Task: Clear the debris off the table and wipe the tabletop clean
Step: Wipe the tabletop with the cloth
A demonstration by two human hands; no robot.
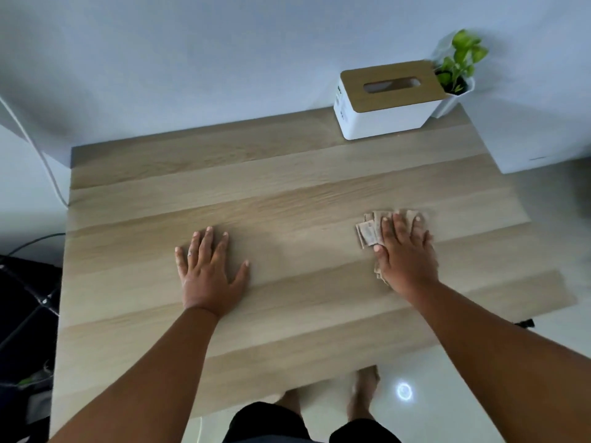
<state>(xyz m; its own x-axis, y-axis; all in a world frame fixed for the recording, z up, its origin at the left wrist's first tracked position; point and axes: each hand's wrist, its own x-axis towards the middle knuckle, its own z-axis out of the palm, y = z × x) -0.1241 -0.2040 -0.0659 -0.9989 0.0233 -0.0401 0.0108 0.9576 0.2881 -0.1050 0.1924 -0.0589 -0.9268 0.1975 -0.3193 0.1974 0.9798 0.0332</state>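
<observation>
While the pale wood-grain tabletop (pixel 287 193) bears both palms, the left hand (pixel 209 273) lies flat with fingers spread, holding nothing. Well apart, the right hand (pixel 406 254) presses straight fingers on a crumpled beige paper towel (pixel 367 233) beneath it.

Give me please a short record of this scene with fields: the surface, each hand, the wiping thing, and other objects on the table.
surface: wooden table, pale plank pattern, no debris visible
left hand: flat on the tabletop, fingers spread, holds nothing
right hand: presses flat on the cloth, fingers straight
cloth: beige, folded or crumpled, mostly under the right hand, near the right edge
tissue box: white with wooden lid, far right corner
plant pot: white, green leaves, behind the tissue box
</observation>
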